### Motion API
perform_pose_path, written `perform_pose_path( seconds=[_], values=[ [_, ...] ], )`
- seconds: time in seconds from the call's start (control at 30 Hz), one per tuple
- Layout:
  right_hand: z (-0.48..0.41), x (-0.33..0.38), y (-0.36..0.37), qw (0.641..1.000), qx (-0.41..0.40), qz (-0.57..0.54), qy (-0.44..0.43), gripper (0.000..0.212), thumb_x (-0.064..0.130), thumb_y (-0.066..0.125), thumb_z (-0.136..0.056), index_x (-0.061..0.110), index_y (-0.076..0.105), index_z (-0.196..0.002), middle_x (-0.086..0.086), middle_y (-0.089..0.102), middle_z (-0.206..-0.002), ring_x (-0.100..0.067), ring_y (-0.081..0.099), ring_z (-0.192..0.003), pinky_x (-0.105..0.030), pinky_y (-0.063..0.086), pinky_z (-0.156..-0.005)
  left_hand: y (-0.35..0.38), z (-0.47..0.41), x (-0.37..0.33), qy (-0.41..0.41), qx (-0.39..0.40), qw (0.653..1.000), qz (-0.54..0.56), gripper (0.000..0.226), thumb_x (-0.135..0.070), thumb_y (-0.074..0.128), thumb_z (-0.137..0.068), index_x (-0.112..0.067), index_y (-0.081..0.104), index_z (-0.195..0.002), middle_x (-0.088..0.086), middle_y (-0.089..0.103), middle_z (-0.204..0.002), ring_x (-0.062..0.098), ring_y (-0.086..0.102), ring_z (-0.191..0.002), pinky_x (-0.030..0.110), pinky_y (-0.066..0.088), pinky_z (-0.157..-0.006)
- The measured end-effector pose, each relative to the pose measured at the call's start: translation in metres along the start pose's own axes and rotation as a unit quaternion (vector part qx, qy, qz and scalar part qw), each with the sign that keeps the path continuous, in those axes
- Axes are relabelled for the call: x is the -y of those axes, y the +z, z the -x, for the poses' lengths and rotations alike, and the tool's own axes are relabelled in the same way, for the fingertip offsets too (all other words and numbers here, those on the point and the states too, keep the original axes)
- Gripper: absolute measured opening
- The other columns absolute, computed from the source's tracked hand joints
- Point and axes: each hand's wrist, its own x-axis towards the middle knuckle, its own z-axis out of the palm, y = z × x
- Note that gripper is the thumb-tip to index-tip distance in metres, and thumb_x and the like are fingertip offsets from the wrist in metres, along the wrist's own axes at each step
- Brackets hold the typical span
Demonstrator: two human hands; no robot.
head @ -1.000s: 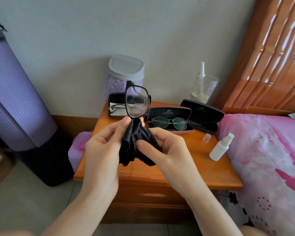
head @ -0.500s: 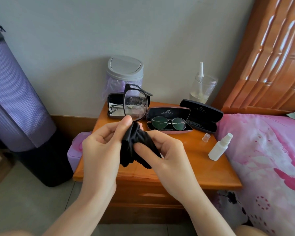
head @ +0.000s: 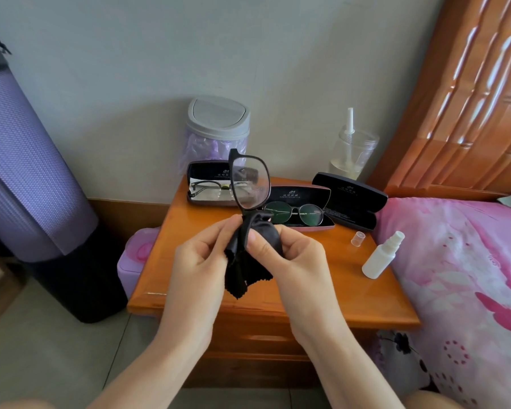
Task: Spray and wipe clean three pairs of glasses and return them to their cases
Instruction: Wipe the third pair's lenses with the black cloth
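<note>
Head view: glasses (head: 250,184) have turned in the cloth (head: 245,270).

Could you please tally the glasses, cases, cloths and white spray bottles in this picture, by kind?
Glasses: 3
Cases: 3
Cloth: 1
White spray bottle: 1
Total: 8

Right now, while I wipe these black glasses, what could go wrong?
The glasses stand upright, pinched only at the lower lens through the cloth by the left hand and right hand; they might slip or twist. The uncapped spray bottle sits near the bed-side edge of the nightstand; it could get knocked.
</note>
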Motion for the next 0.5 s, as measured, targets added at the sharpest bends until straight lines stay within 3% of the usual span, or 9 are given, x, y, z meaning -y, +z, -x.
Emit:
perform_pose_path(
  seconds=[0.1,0.17,0.33,0.5],
  values=[
    [-0.0005,0.0011,-0.0034,0.999,0.014,0.029,-0.005,0.026,0.024,0.057,-0.086,0.002,0.070,-0.093,-0.009,0.073,-0.079,-0.016,0.071,-0.077,-0.023,0.057,-0.065,-0.0007,-0.0006,-0.0005,0.006,0.031,1.000,-0.003,0.023,-0.033,0.052,-0.082,-0.037,0.075,-0.079,-0.012,0.076,-0.083,-0.001,0.070,-0.085,0.008,0.050,-0.063],
    [0.0003,0.0020,-0.0051,0.999,0.029,0.036,0.002,0.026,0.022,0.052,-0.090,0.004,0.070,-0.094,-0.011,0.072,-0.081,-0.018,0.070,-0.077,-0.025,0.058,-0.065,-0.0033,-0.0011,0.0010,0.017,0.021,1.000,-0.008,0.023,-0.033,0.056,-0.078,-0.029,0.074,-0.090,-0.006,0.076,-0.085,0.006,0.071,-0.086,0.013,0.053,-0.063],
    [0.0039,0.0033,-0.0025,0.997,0.056,0.049,0.009,0.022,0.018,0.049,-0.094,0.006,0.068,-0.093,-0.005,0.070,-0.079,-0.011,0.067,-0.073,-0.020,0.055,-0.063,-0.0025,-0.0012,0.0006,0.034,-0.042,0.999,0.005,0.019,-0.030,0.061,-0.075,-0.022,0.075,-0.085,-0.006,0.076,-0.075,0.003,0.071,-0.076,0.010,0.050,-0.058],
    [0.0034,0.0010,-0.0006,0.996,0.058,0.070,0.006,0.011,0.012,0.064,-0.086,0.007,0.069,-0.095,-0.006,0.073,-0.081,-0.014,0.070,-0.073,-0.022,0.056,-0.063,-0.0016,-0.0026,0.0019,0.028,-0.073,0.997,0.012,0.029,-0.037,0.061,-0.071,-0.017,0.077,-0.085,-0.002,0.075,-0.073,0.003,0.070,-0.070,0.012,0.049,-0.055]
  ],
)
